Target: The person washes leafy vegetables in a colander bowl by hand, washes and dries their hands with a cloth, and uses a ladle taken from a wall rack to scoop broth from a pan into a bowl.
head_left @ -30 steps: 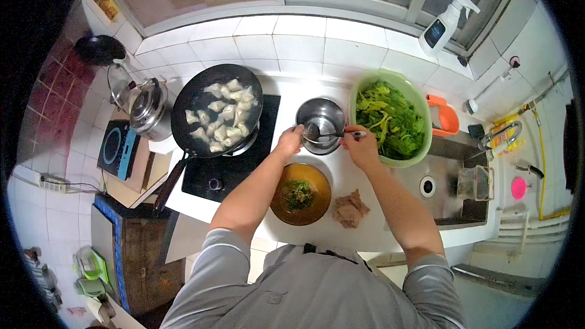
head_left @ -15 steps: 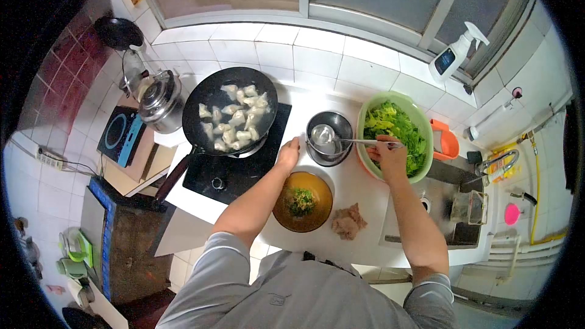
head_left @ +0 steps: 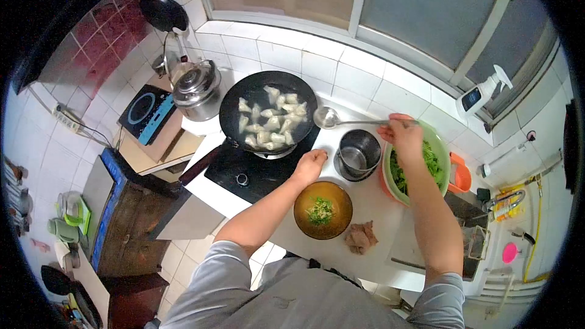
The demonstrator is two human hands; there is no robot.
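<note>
My right hand (head_left: pixel 403 139) is closed around the handle of a metal ladle (head_left: pixel 359 123), above the left rim of a green basin of leafy greens (head_left: pixel 434 173). The ladle's bowl (head_left: pixel 327 117) is just right of a black wok (head_left: pixel 226 116) with several dumplings (head_left: pixel 271 119) in it. Below the handle stands a metal pot (head_left: pixel 359 152). My left hand (head_left: pixel 311 166) is closed in a loose fist between the cooktop and the pot, with nothing seen in it. Near its wrist sits an amber bowl (head_left: pixel 304 226) with chopped greens.
The wok rests on a black cooktop (head_left: pixel 256 178), its handle reaching left. A crumpled cloth (head_left: pixel 361 237) lies beside the amber bowl. A kettle (head_left: pixel 198 88) stands on the left, a spray bottle (head_left: pixel 483 92) on the sill, and a sink (head_left: pixel 469 262) on the right.
My right hand has lifted the ladle out of the pot and brought its bowl toward the wok. My left hand stays near the pot. The whole view has shifted and turned slightly.
</note>
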